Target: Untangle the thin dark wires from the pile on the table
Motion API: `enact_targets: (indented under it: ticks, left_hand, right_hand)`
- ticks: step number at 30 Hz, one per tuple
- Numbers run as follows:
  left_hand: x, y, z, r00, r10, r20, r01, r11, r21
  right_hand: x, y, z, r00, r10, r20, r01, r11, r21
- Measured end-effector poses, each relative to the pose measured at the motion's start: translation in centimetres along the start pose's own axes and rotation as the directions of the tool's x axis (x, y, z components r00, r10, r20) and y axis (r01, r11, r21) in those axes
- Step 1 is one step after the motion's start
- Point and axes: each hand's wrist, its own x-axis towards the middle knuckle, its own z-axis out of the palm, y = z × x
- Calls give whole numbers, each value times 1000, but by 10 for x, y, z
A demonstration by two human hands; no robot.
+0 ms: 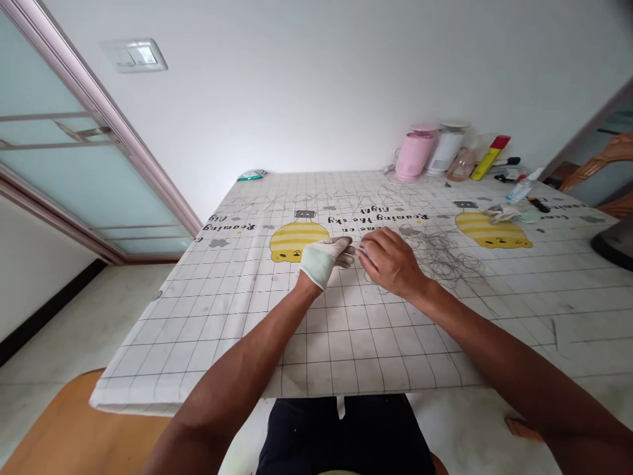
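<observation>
Over the middle of the table, my left hand wears a pale glove, its fingers pinched together. Close to its fingertips is my right hand, bare, with thumb and fingers closed too. What lies between the fingers of either hand is too small to make out. Just right of my right hand, a loose tangle of thin dark wire or thread spreads over the tablecloth, and some strands curl out below that hand. More fine strands lie across the cloth farther back.
Along the back stand a pink cylinder-shaped device, a white one, and a yellow can with a red cap. A crumpled glove or cloth and a small clear bottle lie at right. A dark rounded object sits at the right edge.
</observation>
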Motion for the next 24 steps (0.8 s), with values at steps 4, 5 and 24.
enact_targets:
  ticks: [4,5,24]
  left_hand:
    - [-2,6,3,998,-3,-67,12,992,126]
    - [-2,7,3,997,-4,-80,18,985,169]
    - [-18,12,21,989,-74,-125,135,784,606]
  right_hand:
    - [5,4,-4,931,328,-162,-298,937,183]
    - [6,6,-5,895,425,-136,-381,886,264]
    - [2,15,-11,860,475,187,-452,537,712]
